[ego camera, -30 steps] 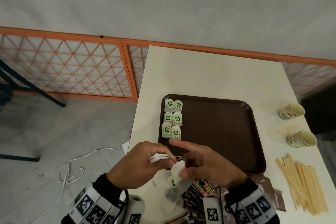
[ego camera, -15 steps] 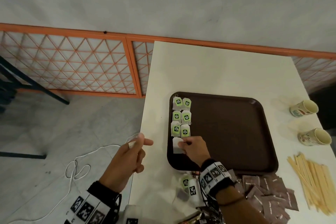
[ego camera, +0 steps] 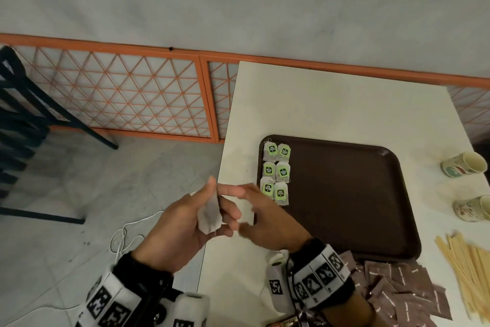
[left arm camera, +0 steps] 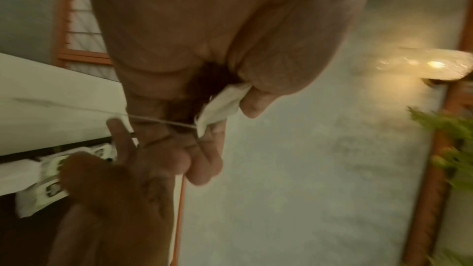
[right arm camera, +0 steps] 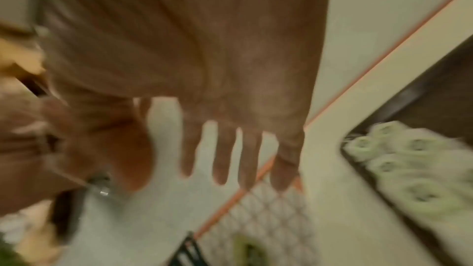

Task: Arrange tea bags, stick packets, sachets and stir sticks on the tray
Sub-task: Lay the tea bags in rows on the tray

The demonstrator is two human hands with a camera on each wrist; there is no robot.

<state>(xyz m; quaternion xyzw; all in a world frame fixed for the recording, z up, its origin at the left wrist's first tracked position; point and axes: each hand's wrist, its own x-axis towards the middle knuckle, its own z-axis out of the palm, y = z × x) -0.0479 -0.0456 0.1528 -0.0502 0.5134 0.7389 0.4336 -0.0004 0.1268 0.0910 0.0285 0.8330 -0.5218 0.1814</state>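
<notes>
My left hand is held over the table's left edge and pinches a white tea bag between thumb and fingers; its string trails off toward my right hand. My right hand hovers just beside it, blurred, with straight spread fingers and nothing in it. Several green-tagged tea bags lie in two columns at the left end of the brown tray. My right hand hides the tray's near-left corner.
More tea bags lie on the white table by my right wrist. Brown sachets are heaped below the tray, and wooden stir sticks lie at the right. Two paper cups lie tipped beyond them. The floor drops away at left.
My right hand has left the tray's near-left corner, where it was laying a tea bag, and come back to my left hand. The left hand has lifted toward it with its tea bag.
</notes>
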